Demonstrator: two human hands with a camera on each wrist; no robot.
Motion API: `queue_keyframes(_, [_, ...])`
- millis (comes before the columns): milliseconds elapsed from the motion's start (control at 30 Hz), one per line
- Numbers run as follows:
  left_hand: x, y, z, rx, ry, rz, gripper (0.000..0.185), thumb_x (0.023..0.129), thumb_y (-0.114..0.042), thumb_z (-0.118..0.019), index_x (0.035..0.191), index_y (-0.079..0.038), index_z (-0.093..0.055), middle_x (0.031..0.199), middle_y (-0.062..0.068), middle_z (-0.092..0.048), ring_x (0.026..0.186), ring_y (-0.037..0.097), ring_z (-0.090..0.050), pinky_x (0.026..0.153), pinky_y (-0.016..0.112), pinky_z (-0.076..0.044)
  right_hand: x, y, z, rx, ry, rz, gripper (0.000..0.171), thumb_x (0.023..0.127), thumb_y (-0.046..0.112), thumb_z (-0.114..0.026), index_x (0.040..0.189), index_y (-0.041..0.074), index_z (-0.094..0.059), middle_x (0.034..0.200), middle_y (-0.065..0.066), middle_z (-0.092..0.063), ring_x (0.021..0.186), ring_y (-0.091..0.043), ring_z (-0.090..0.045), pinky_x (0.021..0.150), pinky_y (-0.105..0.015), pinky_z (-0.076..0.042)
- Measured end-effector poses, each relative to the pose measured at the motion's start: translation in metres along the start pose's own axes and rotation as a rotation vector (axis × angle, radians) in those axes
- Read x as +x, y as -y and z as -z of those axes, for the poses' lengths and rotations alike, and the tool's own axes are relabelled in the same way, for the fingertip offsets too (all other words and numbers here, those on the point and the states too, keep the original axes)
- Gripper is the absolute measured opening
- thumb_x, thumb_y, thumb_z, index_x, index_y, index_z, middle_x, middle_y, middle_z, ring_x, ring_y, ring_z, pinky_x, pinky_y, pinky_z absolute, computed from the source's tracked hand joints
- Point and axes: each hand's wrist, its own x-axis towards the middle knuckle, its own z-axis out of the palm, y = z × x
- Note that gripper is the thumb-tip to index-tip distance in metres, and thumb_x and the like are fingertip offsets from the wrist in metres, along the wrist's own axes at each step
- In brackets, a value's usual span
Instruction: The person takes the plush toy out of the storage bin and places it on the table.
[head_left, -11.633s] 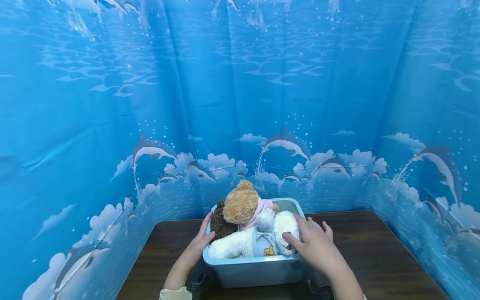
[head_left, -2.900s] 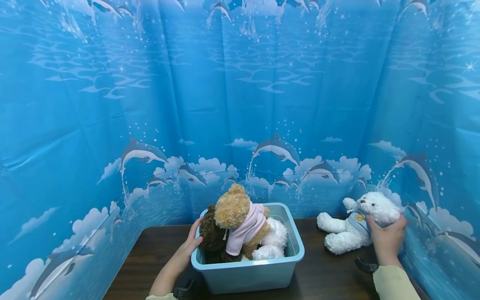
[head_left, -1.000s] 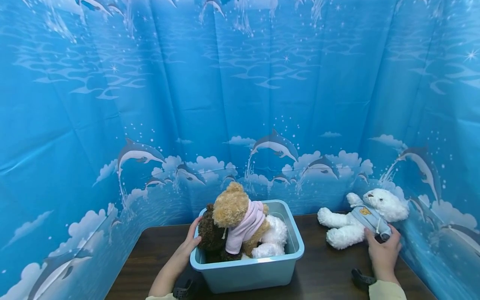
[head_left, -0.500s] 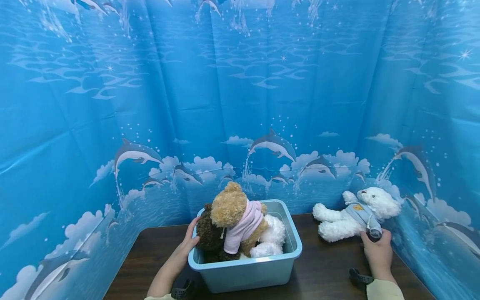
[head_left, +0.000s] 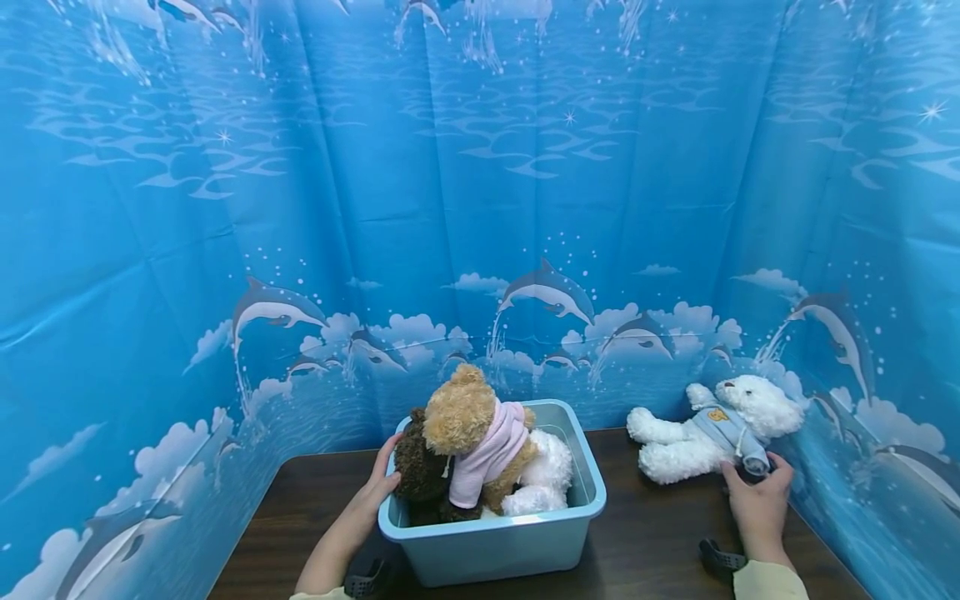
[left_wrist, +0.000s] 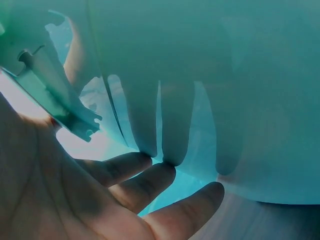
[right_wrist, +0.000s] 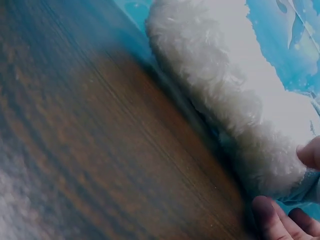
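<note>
Plainly, one tub (head_left: 495, 550), one bear (head_left: 722, 428) outside.

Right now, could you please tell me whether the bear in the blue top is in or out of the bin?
Out: the bear lies on the table, right of the bin.

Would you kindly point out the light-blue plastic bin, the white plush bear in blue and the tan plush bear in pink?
Light-blue plastic bin (head_left: 495, 550), head view, front wall.
White plush bear in blue (head_left: 726, 430), head view, shirt front.
Tan plush bear in pink (head_left: 489, 456), head view, pink top.
</note>
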Motion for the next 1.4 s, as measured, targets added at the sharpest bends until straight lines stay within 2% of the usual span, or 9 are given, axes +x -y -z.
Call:
queue_keyframes(167, [-0.002,0.0,0.002,0.007,-0.004,0.005,0.077,0.112,-0.05,-0.038,0.176,-0.024,-0.002,0.184,0.017,0.009,0.167,0.053,0.01,0.122,0.089,-0.001,-0.002,0.002,-0.002,-0.002,-0.003,0.023,0.086,0.093,-0.002,-0.066,0.164,0.001,-0.017,0.162,-0.033,-0.033,0.109,-0.039,-0.057,0.063,-0.008,-0.042])
queue_keyframes(267, [-0.002,0.0,0.003,0.011,-0.006,0.008,0.077,0.112,-0.05,-0.038,0.176,-0.025,-0.002,0.184,0.016,0.009,0.168,0.053,0.01,0.122,0.089,-0.001,-0.004,0.005,0.0,0.027,-0.019,-0.017,0.085,0.092,-0.003,-0.062,0.163,0.002,-0.017,0.146,-0.031,-0.048,0.093,-0.022,-0.06,0.063,-0.011,-0.042])
queue_keyframes(367, [-0.001,0.001,0.004,0.007,-0.007,0.007,0.078,0.112,-0.05,-0.039,0.176,-0.025,-0.002,0.184,0.016,0.01,0.168,0.053,0.01,0.122,0.089,0.0,-0.007,0.008,0.006,0.056,-0.126,-0.089,0.064,0.095,0.003,-0.056,0.154,0.009,-0.034,0.106,-0.008,-0.066,0.073,-0.005,-0.053,0.068,-0.022,-0.041])
queue_keyframes(467, [0.0,0.004,0.003,-0.002,-0.006,0.003,0.079,0.112,-0.05,-0.04,0.176,-0.025,-0.002,0.184,0.016,0.01,0.168,0.052,0.011,0.122,0.089,0.0,-0.01,0.017,0.019,0.115,-0.256,-0.155,0.038,0.099,0.013,-0.048,0.131,0.033,-0.046,0.078,0.016,-0.051,0.07,-0.004,-0.043,0.073,-0.029,-0.034])
queue_keyframes(567, [0.002,0.006,0.002,-0.006,-0.003,-0.002,0.079,0.111,-0.051,-0.04,0.176,-0.025,-0.003,0.184,0.015,0.009,0.168,0.052,0.01,0.122,0.089,0.0,-0.015,0.038,0.031,0.177,-0.333,-0.136,0.035,0.104,0.018,-0.045,0.117,0.049,-0.038,0.082,0.019,-0.045,0.073,-0.005,-0.041,0.071,-0.029,-0.034])
queue_keyframes(700, [0.002,0.008,0.001,-0.011,-0.011,-0.012,0.078,0.111,-0.051,-0.04,0.176,-0.026,-0.003,0.185,0.015,0.008,0.168,0.051,0.01,0.122,0.089,0.0,-0.027,0.088,0.04,0.231,-0.36,0.015,0.037,0.104,0.011,-0.046,0.122,0.044,-0.046,0.094,0.016,-0.047,0.075,-0.003,-0.045,0.069,-0.02,-0.036])
queue_keyframes(900, [-0.002,0.01,0.001,-0.014,-0.009,-0.007,0.079,0.112,-0.049,-0.039,0.176,-0.023,-0.001,0.184,0.018,0.008,0.168,0.053,0.009,0.122,0.089,-0.001,-0.072,0.181,0.041,0.294,-0.121,0.186,0.032,0.106,0.004,-0.05,0.126,0.028,-0.055,0.103,0.009,-0.052,0.08,-0.011,-0.055,0.066,-0.015,-0.046])
queue_keyframes(1133, [-0.005,0.008,0.003,-0.021,-0.013,0.005,0.077,0.113,-0.051,-0.038,0.176,-0.025,-0.003,0.185,0.016,0.007,0.168,0.051,0.009,0.122,0.089,0.0,-0.128,0.259,0.027,0.28,0.207,0.413,0.027,0.111,0.006,-0.055,0.136,0.015,-0.053,0.114,0.007,-0.053,0.1,-0.019,-0.059,0.083,-0.015,-0.052])
queue_keyframes(1400, [0.001,0.011,0.001,-0.033,0.012,-0.04,0.076,0.113,-0.048,-0.04,0.176,-0.027,-0.003,0.185,0.015,0.008,0.168,0.051,0.009,0.122,0.089,-0.001,-0.165,0.311,-0.019,0.216,0.274,0.591,0.03,0.112,0.023,-0.06,0.138,0.009,-0.054,0.12,0.0,-0.058,0.103,-0.016,-0.054,0.082,-0.022,-0.049])
